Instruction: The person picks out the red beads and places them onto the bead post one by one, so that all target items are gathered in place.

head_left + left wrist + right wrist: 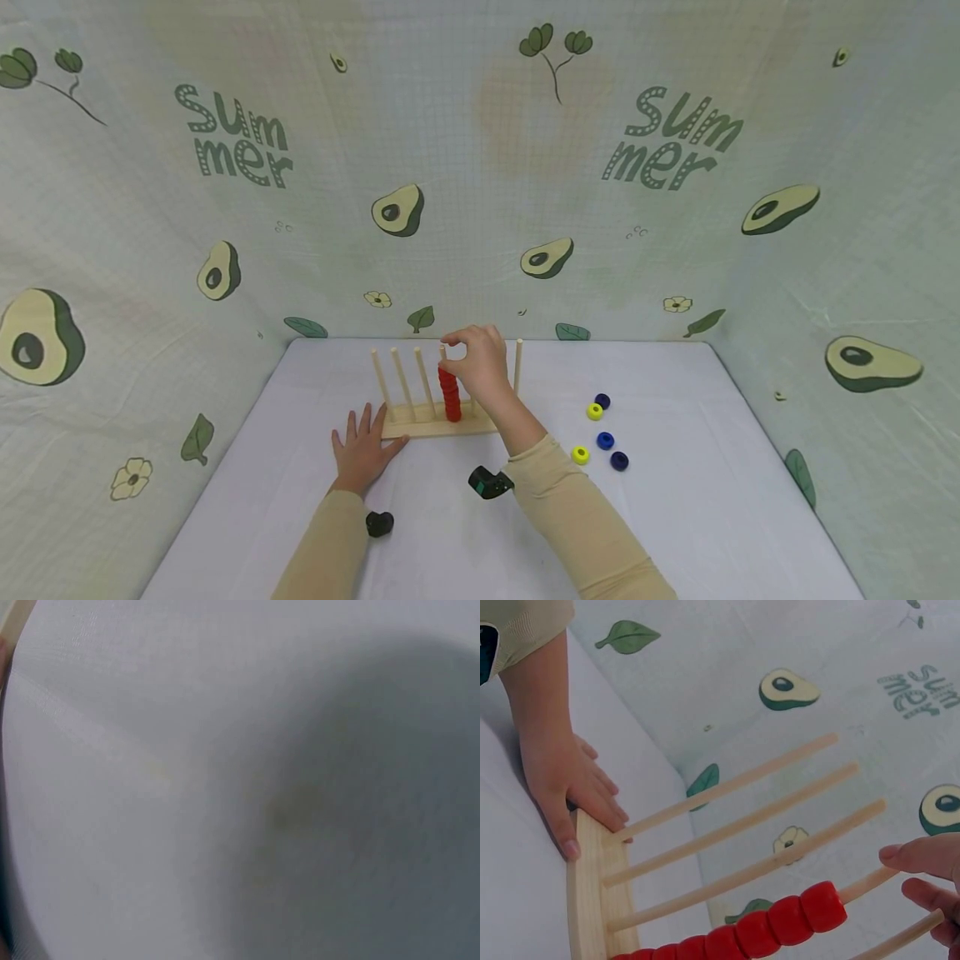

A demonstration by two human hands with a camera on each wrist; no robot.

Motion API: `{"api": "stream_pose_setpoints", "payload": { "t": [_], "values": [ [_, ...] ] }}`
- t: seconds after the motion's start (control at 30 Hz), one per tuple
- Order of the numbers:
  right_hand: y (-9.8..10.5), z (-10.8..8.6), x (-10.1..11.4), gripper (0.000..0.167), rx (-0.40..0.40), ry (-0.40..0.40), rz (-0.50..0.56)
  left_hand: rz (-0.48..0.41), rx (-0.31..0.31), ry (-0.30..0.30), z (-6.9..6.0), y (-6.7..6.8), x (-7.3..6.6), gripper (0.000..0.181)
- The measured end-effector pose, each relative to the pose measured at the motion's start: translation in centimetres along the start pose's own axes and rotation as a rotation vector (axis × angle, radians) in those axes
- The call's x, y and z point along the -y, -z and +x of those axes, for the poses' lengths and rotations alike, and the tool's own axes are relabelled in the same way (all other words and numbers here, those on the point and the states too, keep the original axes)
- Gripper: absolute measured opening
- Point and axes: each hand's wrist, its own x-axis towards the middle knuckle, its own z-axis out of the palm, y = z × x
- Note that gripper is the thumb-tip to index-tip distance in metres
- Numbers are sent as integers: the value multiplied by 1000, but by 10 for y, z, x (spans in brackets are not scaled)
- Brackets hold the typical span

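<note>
A pale wooden peg rack (420,429) stands upright on the table with a row of thin pegs. One middle peg carries a stack of red beads (450,396), also large in the right wrist view as red beads (757,934). My right hand (483,362) is around the bare top of that peg, thumb and index finger apart, with no bead visible between them. Its fingertips (900,859) show near the peg's tip. My left hand (362,454) lies spread against the rack's left end; the right wrist view shows this hand (566,776) touching the base.
Right of the rack lie loose beads: yellow beads (581,455), a blue bead (605,441) and dark blue beads (618,461). Black wrist devices (487,482) sit by both sleeves. Avocado-print cloth (480,167) walls the table's back and sides. The left wrist view shows mostly blurred white cloth (112,825).
</note>
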Motion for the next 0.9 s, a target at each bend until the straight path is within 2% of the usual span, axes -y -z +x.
{"api": "stream_pose_setpoints", "payload": {
  "t": [0.4, 0.7, 0.9],
  "values": [
    [9, 0, -4, 31, 47, 13, 40, -5, -20, -33, 3, 0, -1, 95],
    [16, -1, -2, 25, 104, 72, -26, -23, -27, -59, 2, -1, 3, 93],
    [21, -1, -2, 26, 161, 97, -75, -21, 1, -93, 3, -2, 9, 95]
  ]
}}
